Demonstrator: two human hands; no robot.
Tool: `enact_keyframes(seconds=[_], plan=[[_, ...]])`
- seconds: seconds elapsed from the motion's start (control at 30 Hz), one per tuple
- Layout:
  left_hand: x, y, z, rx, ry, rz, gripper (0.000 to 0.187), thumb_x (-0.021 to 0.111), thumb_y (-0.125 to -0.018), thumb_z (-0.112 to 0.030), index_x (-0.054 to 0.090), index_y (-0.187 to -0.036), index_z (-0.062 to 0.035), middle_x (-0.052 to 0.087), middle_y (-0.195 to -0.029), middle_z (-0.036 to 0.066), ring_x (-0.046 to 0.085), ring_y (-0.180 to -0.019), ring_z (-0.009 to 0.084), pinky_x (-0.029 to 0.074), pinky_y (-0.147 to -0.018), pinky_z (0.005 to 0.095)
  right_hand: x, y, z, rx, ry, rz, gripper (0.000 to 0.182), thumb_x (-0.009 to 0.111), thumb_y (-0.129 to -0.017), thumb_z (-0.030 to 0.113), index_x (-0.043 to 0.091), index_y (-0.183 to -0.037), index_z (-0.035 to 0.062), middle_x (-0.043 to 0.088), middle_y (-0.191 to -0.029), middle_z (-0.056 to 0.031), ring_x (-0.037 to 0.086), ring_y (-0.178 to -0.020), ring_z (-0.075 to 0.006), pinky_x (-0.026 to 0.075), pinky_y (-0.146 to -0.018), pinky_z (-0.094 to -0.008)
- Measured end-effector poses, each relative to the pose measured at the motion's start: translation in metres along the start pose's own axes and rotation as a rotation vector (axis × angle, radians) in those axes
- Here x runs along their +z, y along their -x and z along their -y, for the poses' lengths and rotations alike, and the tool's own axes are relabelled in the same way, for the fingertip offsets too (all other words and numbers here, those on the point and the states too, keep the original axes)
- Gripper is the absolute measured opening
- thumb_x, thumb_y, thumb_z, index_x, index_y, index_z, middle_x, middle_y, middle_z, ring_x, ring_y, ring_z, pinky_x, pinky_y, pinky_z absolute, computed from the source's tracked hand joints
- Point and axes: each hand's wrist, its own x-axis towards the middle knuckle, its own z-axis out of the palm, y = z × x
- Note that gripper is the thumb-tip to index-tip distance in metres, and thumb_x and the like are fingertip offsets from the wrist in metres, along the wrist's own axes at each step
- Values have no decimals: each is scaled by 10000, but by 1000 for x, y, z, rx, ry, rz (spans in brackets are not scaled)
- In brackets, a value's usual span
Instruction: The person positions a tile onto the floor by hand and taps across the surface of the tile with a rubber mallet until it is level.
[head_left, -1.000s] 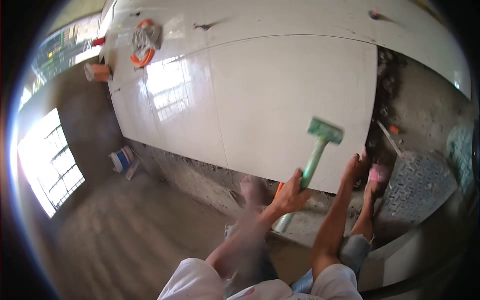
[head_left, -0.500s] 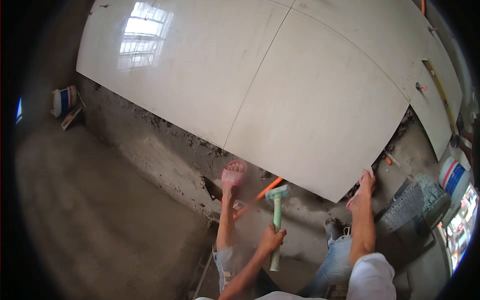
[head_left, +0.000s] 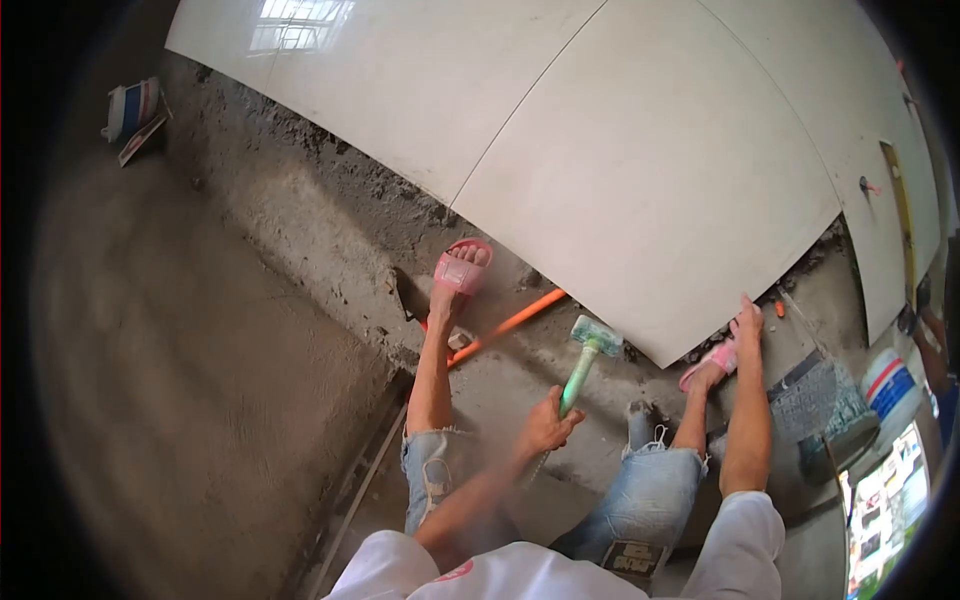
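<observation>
A mallet with a pale green handle and a whitish head (head_left: 597, 337) is gripped in my left hand (head_left: 548, 425); its head is raised near the front edge of a large cream floor tile (head_left: 670, 180). My right hand (head_left: 747, 318) is at that tile's right-hand edge, fingers stretched out. The tile's near corner points toward me between the mallet and my right foot. Rough, dark mortar shows along the tile's exposed edges. My feet in pink sandals (head_left: 463, 268) are set on the ground by the tile.
An orange pipe (head_left: 520, 325) lies between my feet. On the right are a mortar-stained bucket (head_left: 845, 440), a blue, white and red bucket (head_left: 893, 388) and a yellow spirit level (head_left: 897, 215) on another tile. Another striped bucket (head_left: 130, 108) stands at far left. Bare concrete (head_left: 200, 400) extends left.
The view has shifted, with the tiles higher in it. The mallet, still in my left hand, has moved right, nearer the tile's near corner, and its head is tilted. My right hand stays by the edge.
</observation>
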Motion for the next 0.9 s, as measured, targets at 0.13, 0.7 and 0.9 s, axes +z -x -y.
enact_keyframes(seconds=[0.13,0.7,0.9], plan=[[23,-4,13,19,-11,-39,343,602,-867,-225,376,-1063,-57,545,-676,117,569,-488,209,464,-455,378,-1,-14,13,-64,-38,-25,575,640,-879,427,524,-1270,21,544,-1277,-134,536,-1143,-266,451,-937,-432],[29,-14,13,-98,25,15,376,627,-867,-189,464,-1161,-21,559,-737,68,561,-565,188,465,-514,341,-17,9,19,-157,-62,77,386,655,-876,374,636,-1148,100,597,-914,-13,549,-792,-130,487,-719,-330],[20,-59,70,187,-47,-65,304,613,-796,-133,441,-999,14,529,-646,67,557,-457,171,463,-415,319,15,9,14,-326,175,-229,489,658,-863,317,589,-1224,-5,656,-1088,-153,614,-998,-241,486,-872,-360]])
